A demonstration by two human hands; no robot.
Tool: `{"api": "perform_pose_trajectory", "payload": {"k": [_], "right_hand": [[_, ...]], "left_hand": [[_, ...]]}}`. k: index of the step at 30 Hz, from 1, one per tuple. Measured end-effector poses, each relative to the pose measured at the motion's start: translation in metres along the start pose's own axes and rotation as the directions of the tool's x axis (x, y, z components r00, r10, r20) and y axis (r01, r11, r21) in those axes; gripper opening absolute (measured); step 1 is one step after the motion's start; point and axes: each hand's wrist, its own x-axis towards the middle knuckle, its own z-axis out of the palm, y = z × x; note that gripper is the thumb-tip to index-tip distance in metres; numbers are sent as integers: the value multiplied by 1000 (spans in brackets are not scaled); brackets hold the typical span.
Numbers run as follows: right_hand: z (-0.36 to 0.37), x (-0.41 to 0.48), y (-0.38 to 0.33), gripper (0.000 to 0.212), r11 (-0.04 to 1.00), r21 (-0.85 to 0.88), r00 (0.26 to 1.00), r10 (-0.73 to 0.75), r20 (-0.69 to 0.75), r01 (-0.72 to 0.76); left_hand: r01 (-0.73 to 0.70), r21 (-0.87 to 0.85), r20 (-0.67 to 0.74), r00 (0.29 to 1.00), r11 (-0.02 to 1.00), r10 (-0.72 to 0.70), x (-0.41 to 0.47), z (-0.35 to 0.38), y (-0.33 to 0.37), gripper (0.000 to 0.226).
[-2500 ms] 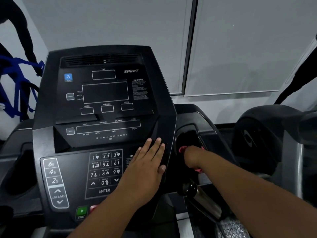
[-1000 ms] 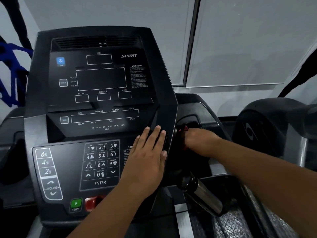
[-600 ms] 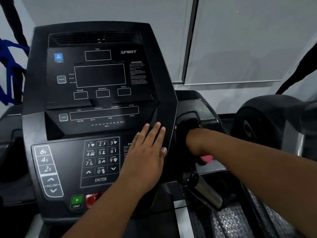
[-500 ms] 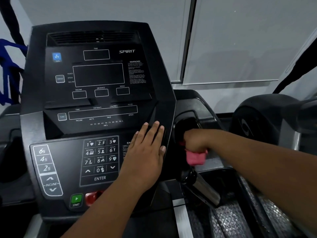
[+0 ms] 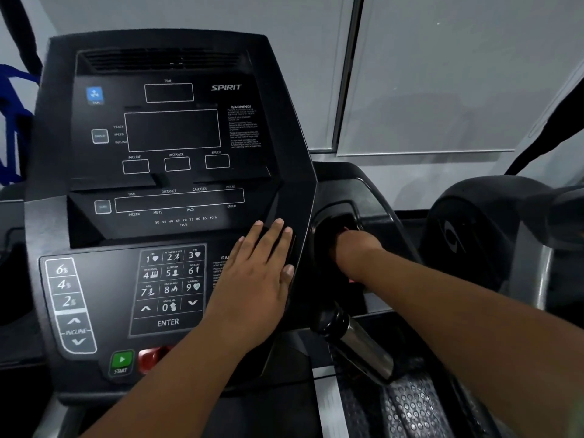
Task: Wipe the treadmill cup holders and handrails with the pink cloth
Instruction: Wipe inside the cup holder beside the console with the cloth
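The right hand (image 5: 354, 248) is pushed down into the dark, round plastic cup holder (image 5: 328, 222) on the right side of the black treadmill console (image 5: 164, 172). Its fingers are curled down inside and mostly hidden, so how tight they are cannot be told. Only tiny bits of the soft pink cloth (image 5: 351, 280) peek out under the hand, so it seems bunched up in there. The cloth looks light and floppy; it is best held as a wad in the whole hand so it can rub the walls without slipping away. The left hand (image 5: 256, 276) lies flat on the console with fingers straight and together, holding nothing.
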Motion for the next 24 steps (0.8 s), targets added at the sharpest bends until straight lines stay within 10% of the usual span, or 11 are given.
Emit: {"api": "perform_pose_trajectory", "payload": {"k": [8,12,15,19,24], "right_hand": [[-16,-7,12,24,981,154,971,-145,189,117],[-10,-4,5,15,918,384,995,-95,-28,99],[-5,-4,0,17,968,204,981,-119,-151,149],[-4,2,2,36,988,-135,996,-63,63,71],[-13,-12,5,11,971,-187,978,-114,174,146]], "left_hand": [[4,26,6,1000,1000,-4,0,0,1,57],[5,39,6,1000,999,-5,1,1,1,57],[0,38,-1,1000,999,0,1,2,1,56],[5,42,-6,1000,999,-5,0,4,-2,56],[-5,31,1,1000,1000,5,0,5,-3,57]]}}
